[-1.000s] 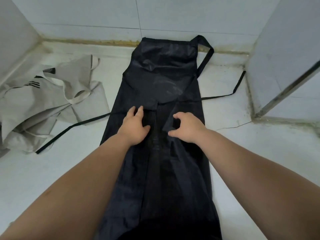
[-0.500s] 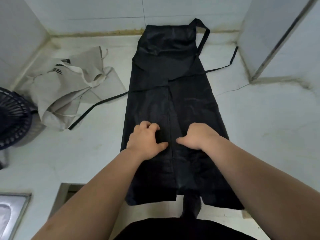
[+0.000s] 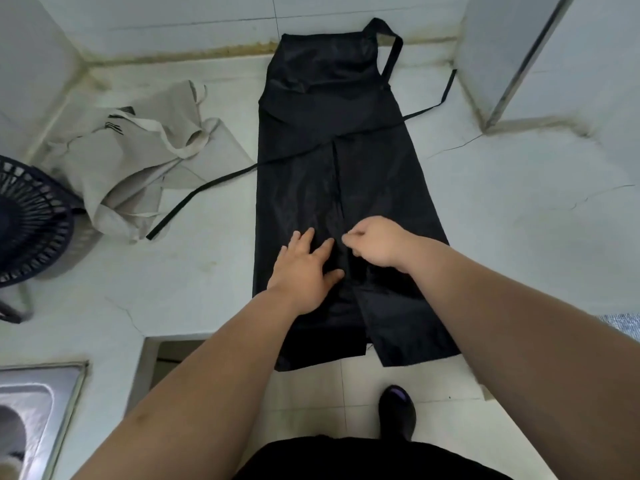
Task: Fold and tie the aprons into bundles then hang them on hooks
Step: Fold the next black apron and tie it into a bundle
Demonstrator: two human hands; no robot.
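A long black apron (image 3: pixel 332 109) lies flat on the white counter (image 3: pixel 519 209), bib at the far wall, both sides folded in so they meet along a centre seam. Its near hem hangs over the counter edge. My left hand (image 3: pixel 304 268) presses flat on the left flap with fingers straight. Just right of the seam, my right hand (image 3: pixel 377 242) has curled fingers and pinches the edge of the right flap. One black waist tie (image 3: pixel 204 188) trails to the left, the other (image 3: pixel 446 91) to the right. A crumpled beige apron (image 3: pixel 138 157) lies to the left.
A dark fan (image 3: pixel 27 220) stands at the left edge. A steel sink (image 3: pixel 31 410) sits at the lower left. A grey pillar (image 3: pixel 519 57) closes the far right corner. Below the counter edge, tiled floor and my shoe (image 3: pixel 396 414) show.
Both hands have slid down the apron's centre seam toward the near hem. My left hand's fingers have straightened out flat. The view has pulled back, showing the counter edge and floor.
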